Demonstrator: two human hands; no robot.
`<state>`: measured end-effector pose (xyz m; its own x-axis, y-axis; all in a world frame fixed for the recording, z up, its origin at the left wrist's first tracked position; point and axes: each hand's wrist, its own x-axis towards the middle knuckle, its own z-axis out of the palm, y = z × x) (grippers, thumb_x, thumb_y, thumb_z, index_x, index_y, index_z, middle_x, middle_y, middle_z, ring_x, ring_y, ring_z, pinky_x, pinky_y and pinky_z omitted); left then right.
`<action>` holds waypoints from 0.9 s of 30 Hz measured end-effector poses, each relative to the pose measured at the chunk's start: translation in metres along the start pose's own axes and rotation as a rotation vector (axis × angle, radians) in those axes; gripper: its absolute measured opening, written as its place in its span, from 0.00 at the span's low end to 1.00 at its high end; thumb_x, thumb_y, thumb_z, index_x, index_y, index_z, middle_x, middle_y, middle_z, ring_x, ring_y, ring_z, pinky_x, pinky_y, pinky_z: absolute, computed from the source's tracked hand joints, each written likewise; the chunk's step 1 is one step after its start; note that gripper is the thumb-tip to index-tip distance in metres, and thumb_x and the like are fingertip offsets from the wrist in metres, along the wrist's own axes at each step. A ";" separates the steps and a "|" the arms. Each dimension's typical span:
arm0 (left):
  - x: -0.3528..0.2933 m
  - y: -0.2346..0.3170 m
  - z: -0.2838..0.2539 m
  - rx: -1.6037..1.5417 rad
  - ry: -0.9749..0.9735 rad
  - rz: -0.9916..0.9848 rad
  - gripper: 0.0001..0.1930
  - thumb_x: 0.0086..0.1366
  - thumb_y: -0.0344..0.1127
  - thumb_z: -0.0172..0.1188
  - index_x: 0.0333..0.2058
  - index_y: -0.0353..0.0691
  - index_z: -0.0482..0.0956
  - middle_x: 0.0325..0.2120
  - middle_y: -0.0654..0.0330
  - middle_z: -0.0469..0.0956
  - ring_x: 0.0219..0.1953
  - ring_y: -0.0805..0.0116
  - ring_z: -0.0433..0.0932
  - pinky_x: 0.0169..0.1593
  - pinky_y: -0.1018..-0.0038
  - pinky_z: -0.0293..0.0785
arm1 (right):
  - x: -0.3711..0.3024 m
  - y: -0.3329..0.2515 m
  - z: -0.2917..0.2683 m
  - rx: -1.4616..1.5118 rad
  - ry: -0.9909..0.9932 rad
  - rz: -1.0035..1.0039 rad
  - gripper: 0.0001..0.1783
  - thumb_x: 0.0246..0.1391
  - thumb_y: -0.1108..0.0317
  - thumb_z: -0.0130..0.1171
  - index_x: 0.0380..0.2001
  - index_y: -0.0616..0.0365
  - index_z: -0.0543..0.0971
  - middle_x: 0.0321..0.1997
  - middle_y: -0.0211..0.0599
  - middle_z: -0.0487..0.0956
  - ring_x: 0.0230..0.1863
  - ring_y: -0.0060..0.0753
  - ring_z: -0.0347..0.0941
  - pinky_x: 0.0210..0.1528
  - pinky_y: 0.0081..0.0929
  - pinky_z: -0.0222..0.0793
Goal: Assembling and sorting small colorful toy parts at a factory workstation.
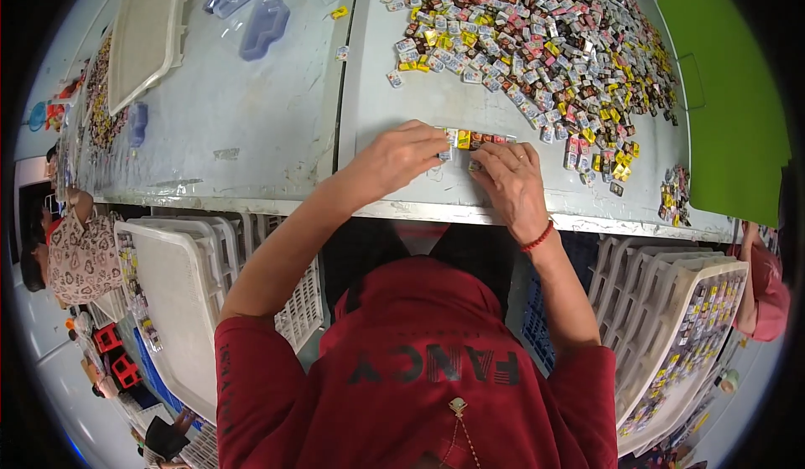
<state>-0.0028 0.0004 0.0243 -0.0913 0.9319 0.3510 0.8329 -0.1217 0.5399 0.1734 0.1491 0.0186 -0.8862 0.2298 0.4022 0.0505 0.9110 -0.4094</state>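
Just beyond the table's near edge lies a short row of small boxes (pixel 476 139), in white, yellow, brown and red. My left hand (pixel 401 160) is at the row's left end, its fingers bent and pressed together against the end boxes. Over the right end curls my right hand (pixel 511 177), with a red beaded bracelet on the wrist. A small box (pixel 475 165) shows at its fingertips, partly hidden. Beyond both hands spreads a large loose heap of similar small boxes (pixel 520 41), in white, brown, pink, yellow and black.
A seam splits the pale table (pixel 277 142). Blue plastic trays (pixel 266 29) and a white tray (pixel 149 33) lie left. A green board (pixel 725 92) stands right. White crates (pixel 180 301) and stacked trays (pixel 671 326) flank me below the table. Other people (pixel 80 251) work nearby.
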 end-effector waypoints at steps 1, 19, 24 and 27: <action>0.001 -0.001 0.005 0.029 0.004 0.029 0.13 0.54 0.29 0.64 0.39 0.34 0.78 0.38 0.56 0.79 0.41 0.57 0.77 0.45 0.68 0.74 | 0.001 0.001 0.003 -0.007 0.020 -0.008 0.16 0.41 0.72 0.66 0.38 0.55 0.80 0.43 0.34 0.79 0.47 0.37 0.73 0.52 0.37 0.64; -0.021 -0.004 0.005 -0.329 0.262 -0.565 0.12 0.58 0.28 0.63 0.41 0.32 0.79 0.39 0.56 0.81 0.41 0.70 0.79 0.46 0.76 0.74 | -0.004 0.000 0.006 -0.001 0.013 0.032 0.15 0.41 0.69 0.68 0.36 0.50 0.80 0.42 0.26 0.81 0.49 0.33 0.72 0.60 0.42 0.55; -0.018 0.007 0.011 -0.243 0.277 -0.415 0.10 0.57 0.27 0.63 0.38 0.33 0.79 0.38 0.56 0.80 0.39 0.63 0.79 0.44 0.73 0.75 | -0.006 0.001 0.004 -0.001 0.038 0.045 0.14 0.42 0.69 0.68 0.36 0.49 0.80 0.43 0.26 0.81 0.50 0.33 0.72 0.61 0.42 0.54; -0.008 0.024 0.019 -0.139 0.264 -0.227 0.11 0.56 0.27 0.64 0.38 0.34 0.78 0.39 0.55 0.78 0.41 0.58 0.77 0.46 0.70 0.74 | -0.011 0.011 -0.004 -0.022 0.071 0.089 0.13 0.42 0.68 0.68 0.36 0.49 0.80 0.43 0.26 0.81 0.49 0.33 0.73 0.60 0.42 0.55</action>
<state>0.0278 -0.0031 0.0201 -0.4184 0.8223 0.3857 0.6948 0.0162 0.7191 0.1855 0.1578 0.0124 -0.8432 0.3332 0.4219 0.1383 0.8928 -0.4286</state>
